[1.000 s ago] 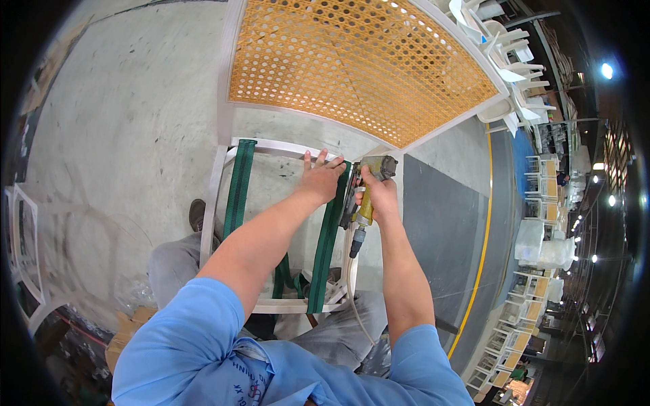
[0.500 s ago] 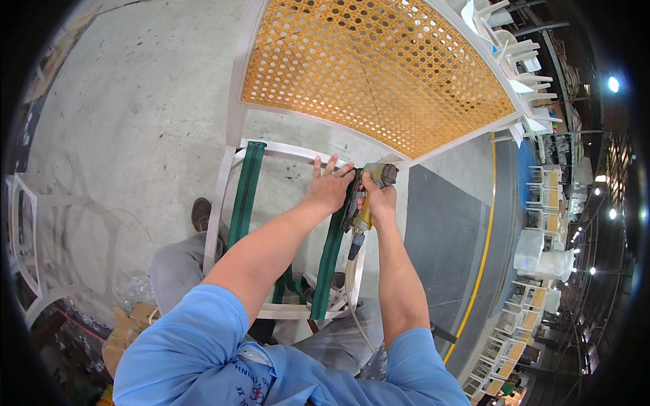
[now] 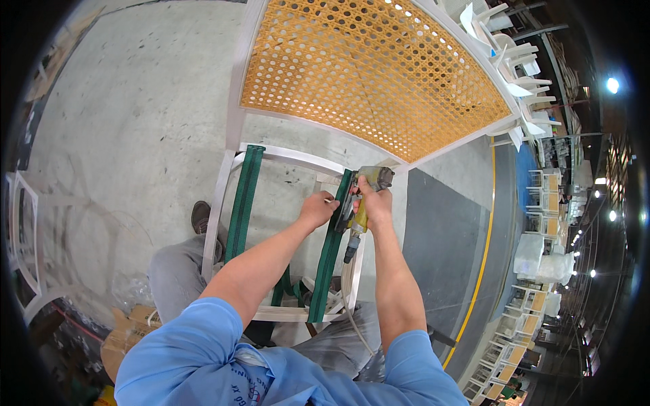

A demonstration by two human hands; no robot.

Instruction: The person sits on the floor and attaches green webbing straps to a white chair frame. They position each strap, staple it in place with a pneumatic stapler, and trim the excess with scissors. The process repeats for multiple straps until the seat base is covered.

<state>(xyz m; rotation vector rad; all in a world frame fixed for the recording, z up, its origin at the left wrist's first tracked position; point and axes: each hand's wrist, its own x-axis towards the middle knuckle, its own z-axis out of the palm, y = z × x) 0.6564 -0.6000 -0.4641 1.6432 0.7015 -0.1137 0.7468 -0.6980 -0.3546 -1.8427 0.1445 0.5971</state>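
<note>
My right hand (image 3: 376,203) is wrapped round a pneumatic staple gun (image 3: 369,211), yellow-green and black, with an air hose (image 3: 348,281) trailing down from its handle. The tool's nose side lies against the right green webbing strap (image 3: 330,260), near that strap's far end. Just left of this strap, my left hand (image 3: 318,209) is closed with curled fingers by the strap's edge. What its fingertips hold, if anything, is too small to make out. A second green strap (image 3: 244,203) runs along the left side of the pale chair seat frame (image 3: 298,157).
A woven cane backrest (image 3: 365,74) rises at the far side of the seat frame. Another pale chair frame (image 3: 40,237) stands at left, near a cardboard box (image 3: 128,331). Rows of chairs (image 3: 518,331) stand at right beyond a yellow floor line (image 3: 482,271).
My left hand has drawn back from the far rail toward me, and its spread fingers have curled beside the right strap. The staple gun has shifted slightly left and nearer in my right hand.
</note>
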